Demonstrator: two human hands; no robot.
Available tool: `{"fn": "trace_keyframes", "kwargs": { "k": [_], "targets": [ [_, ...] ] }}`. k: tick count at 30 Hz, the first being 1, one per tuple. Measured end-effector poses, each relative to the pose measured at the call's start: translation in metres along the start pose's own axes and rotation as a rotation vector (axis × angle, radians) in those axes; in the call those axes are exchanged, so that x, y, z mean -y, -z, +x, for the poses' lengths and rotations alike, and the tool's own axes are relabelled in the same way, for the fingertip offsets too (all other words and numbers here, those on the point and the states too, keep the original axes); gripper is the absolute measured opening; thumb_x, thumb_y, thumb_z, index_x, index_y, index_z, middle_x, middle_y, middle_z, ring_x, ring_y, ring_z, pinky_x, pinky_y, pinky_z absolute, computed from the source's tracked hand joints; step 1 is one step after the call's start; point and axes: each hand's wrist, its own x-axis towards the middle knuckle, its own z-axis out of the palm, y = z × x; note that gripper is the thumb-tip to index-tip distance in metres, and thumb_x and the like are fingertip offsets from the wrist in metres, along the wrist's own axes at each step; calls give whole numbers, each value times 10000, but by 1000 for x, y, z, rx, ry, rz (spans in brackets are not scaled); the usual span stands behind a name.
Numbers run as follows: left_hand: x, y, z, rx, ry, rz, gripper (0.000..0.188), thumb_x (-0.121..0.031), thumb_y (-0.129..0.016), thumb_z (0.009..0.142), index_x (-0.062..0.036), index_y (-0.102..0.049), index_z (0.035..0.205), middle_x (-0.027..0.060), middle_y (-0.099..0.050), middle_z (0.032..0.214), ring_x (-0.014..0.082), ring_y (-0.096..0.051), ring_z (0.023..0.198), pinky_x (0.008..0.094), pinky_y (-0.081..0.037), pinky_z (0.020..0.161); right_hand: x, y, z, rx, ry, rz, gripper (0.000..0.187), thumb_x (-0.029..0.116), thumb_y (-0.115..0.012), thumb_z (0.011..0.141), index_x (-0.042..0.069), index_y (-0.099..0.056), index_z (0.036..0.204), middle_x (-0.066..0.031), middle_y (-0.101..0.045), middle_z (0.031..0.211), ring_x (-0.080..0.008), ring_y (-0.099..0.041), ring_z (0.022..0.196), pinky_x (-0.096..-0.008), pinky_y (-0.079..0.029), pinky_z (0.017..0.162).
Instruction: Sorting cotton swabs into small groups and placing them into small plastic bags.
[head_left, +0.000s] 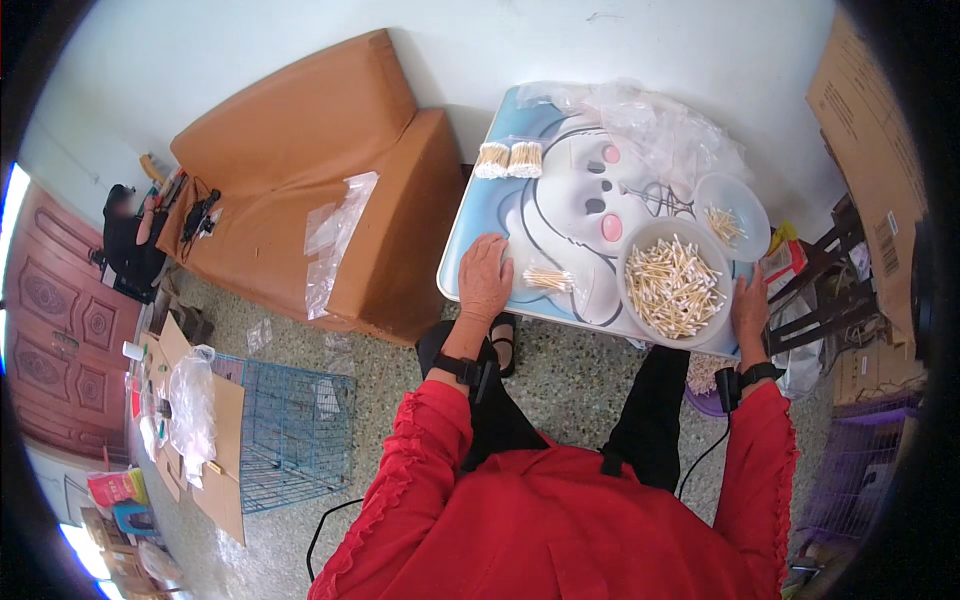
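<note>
My left hand (485,275) lies flat on the near left corner of a cartoon-printed table (565,225), fingers stretched out and holding nothing. To its right is a small bundle of cotton swabs (548,279), seemingly in clear plastic. My right hand (750,308) rests at the table's right edge, against or close beside a white bowl (632,300); its fingers look extended and nothing shows in them. Loose cotton swabs (677,285) heap up in that bowl. Behind it, a clear shallow bowl (752,205) has a few swabs (725,226). Two packed swab bundles (509,160) sit at the table's far left.
Clear plastic bags (650,125) cover the table's far side. A brown sofa (300,170) with plastic pieces (340,240) stands left; a person (135,235) is beyond it. A blue wire cage (295,430) is lower left. Cardboard (870,170) and a purple basin (708,402) are right.
</note>
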Motion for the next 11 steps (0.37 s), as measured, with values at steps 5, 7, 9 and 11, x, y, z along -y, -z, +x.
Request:
{"fn": "trace_keyframes", "kwargs": {
  "k": [5,7,9,11],
  "targets": [
    [1,0,8,-3,-23,10,263,-117,-591,740,-47,-556,991,101,-563,1026,295,-506,1031,407,-390,883,1,2,-2,-58,56,27,455,286,-429,902,64,-358,1293,-212,-489,1204,-368,-476,1107,-434,-387,914],
    [6,1,21,44,-13,7,248,-120,-602,740,-48,-559,973,100,-570,978,295,-523,983,411,-406,849,17,14,-2,41,-21,36,455,258,-432,899,58,-346,1298,-195,-431,1276,-351,-433,1163,-421,-362,952],
    [8,-3,45,3,180,-234,238,-141,-632,743,-52,-563,953,99,-569,897,288,-539,894,419,-422,788,24,20,0,138,-99,46,456,230,-435,895,52,-335,1304,-178,-374,1348,-333,-389,1219,-408,-336,990],
    [10,-12,77,-29,206,-277,253,-161,-639,756,-66,-570,979,109,-575,937,272,-543,931,412,-417,817,23,23,1,199,-165,43,464,249,-450,893,67,-337,1304,-187,-344,1364,-328,-380,1228,-414,-330,995]
  ]
}}
